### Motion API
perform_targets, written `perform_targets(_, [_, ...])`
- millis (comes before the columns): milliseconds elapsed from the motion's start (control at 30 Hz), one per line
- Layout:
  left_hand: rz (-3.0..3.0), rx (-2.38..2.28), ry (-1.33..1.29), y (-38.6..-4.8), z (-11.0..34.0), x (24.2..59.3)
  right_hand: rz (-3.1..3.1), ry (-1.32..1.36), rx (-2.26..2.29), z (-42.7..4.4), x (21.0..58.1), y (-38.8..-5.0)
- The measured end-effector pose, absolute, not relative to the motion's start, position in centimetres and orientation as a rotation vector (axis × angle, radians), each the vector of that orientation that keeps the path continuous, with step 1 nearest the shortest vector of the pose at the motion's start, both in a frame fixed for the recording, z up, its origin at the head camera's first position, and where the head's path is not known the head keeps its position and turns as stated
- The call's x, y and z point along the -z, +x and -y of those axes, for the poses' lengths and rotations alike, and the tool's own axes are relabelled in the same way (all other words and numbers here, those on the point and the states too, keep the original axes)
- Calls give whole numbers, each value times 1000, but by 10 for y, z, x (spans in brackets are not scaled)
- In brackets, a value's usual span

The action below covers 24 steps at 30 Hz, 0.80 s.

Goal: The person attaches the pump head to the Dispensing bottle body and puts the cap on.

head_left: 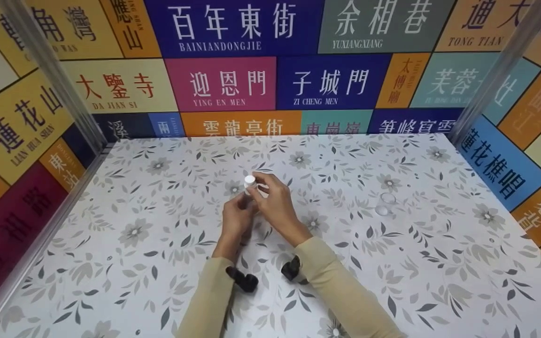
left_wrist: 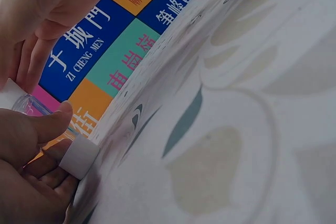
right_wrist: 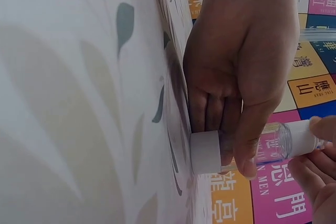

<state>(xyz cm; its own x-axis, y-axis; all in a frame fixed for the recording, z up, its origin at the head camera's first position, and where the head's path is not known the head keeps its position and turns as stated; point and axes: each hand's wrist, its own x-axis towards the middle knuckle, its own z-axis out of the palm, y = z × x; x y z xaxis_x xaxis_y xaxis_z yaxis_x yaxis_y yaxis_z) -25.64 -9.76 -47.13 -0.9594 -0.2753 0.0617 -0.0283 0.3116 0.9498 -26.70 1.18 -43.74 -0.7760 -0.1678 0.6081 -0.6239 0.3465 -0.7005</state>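
Note:
A small clear bottle (right_wrist: 270,142) stands upright, its lower white end (left_wrist: 80,157) at the tabletop and a white cap (head_left: 250,180) on top. My left hand (head_left: 237,219) (left_wrist: 31,156) (right_wrist: 241,56) grips the bottle low down, thumb on one side and fingers curled round the other. With thumb and fingertips, my right hand (head_left: 277,202) (left_wrist: 52,9) (right_wrist: 320,166) pinches the white cap at the upper end. Part of the clear body is hidden behind the hands in the head view.
Two small clear round pieces (head_left: 382,210) (head_left: 388,198) lie close together on the table, right of my hands. The tabletop (head_left: 195,291) has a grey leaf-and-flower pattern. Behind it stands a wall (head_left: 233,28) of coloured signs, with clear upright edges at both sides.

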Motion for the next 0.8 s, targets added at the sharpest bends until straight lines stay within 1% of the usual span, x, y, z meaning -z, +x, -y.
perform_targets(400, [2386,1653,262,-258,98,472,2144,694,-1414,-10,438,-267])
perform_targets(667, [2405,1703,321,-256,98,471,2183,669,-1412,-9,438,-266])
perform_targets(800, [2393,1685,290,-256,98,470,2171,684,-1430,-9,438,-266])
